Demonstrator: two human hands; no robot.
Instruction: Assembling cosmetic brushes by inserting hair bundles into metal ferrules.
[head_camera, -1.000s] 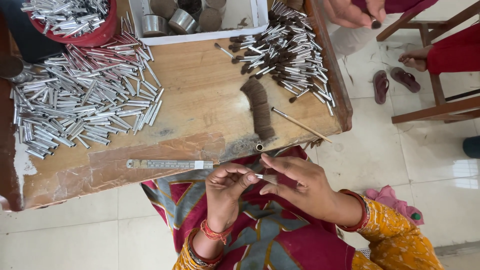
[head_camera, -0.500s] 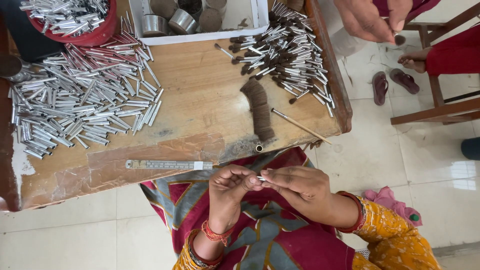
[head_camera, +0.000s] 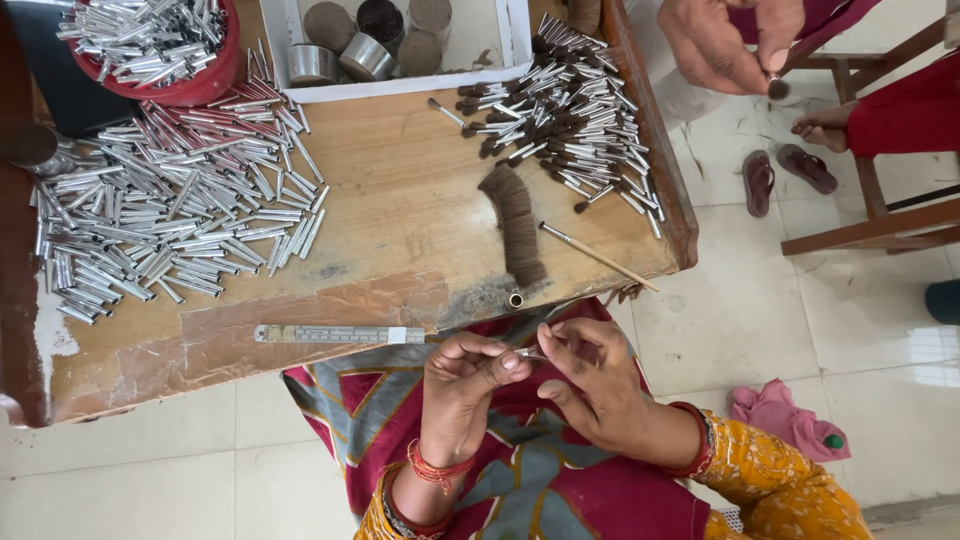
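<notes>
My left hand and my right hand meet over my lap, just below the wooden table's near edge. Together they pinch a small silver metal tube between their fingertips. On the table above lies a strip of brown hair, a thin wooden stick and a pile of tubes filled with dark hair. A large heap of empty silver tubes covers the table's left side.
A metal ruler lies taped along the near edge. A red bowl of tubes and a white tray with round tins stand at the back. Another person's hands work at top right, beside a wooden chair and sandals.
My hands stayed over my lap and drew closer on the small tube. The other person's hands at top right came further into view.
</notes>
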